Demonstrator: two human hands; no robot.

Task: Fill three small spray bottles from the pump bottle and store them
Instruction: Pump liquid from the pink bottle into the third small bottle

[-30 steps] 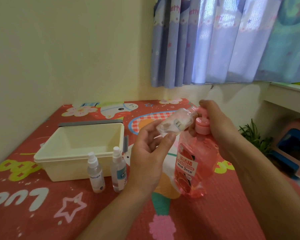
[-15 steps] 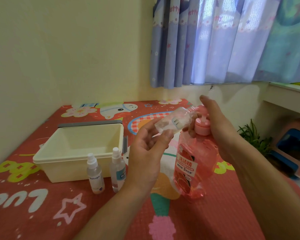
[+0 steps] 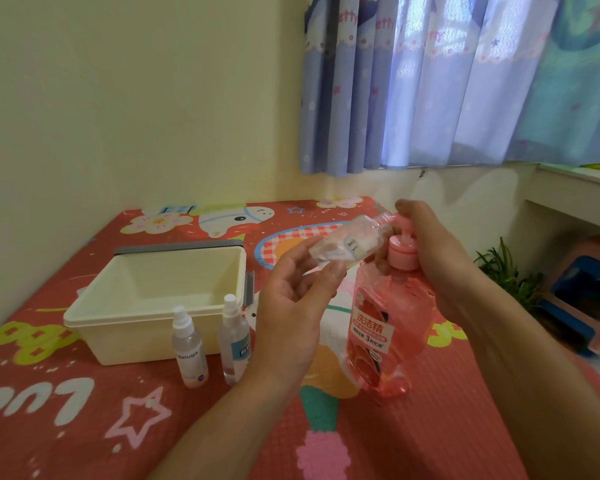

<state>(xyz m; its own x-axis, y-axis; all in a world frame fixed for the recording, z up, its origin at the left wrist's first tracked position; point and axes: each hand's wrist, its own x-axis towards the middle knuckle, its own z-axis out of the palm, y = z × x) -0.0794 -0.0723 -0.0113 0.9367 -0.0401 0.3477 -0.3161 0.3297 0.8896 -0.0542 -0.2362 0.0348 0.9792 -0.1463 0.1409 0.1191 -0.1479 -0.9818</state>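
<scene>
My left hand grips a small clear bottle, tilted with its open neck against the spout of the pink pump bottle. The pump bottle stands on the red mat, its cap just below my right hand, which lies over the pump head with the fingers curled round it. Two capped spray bottles stand upright to the left: one labelled Beluga and one with a blue label. Both stand in front of a cream plastic tub.
The tub is open, with a grey lid lying behind it. A red cartoon mat covers the surface, which meets the wall at left and back. Off the right edge are a green plant and a pink and blue stool.
The small clear bottle and both hands have stayed at the pump spout. My right hand has risen slightly on the pump head. The view has shifted a little.
</scene>
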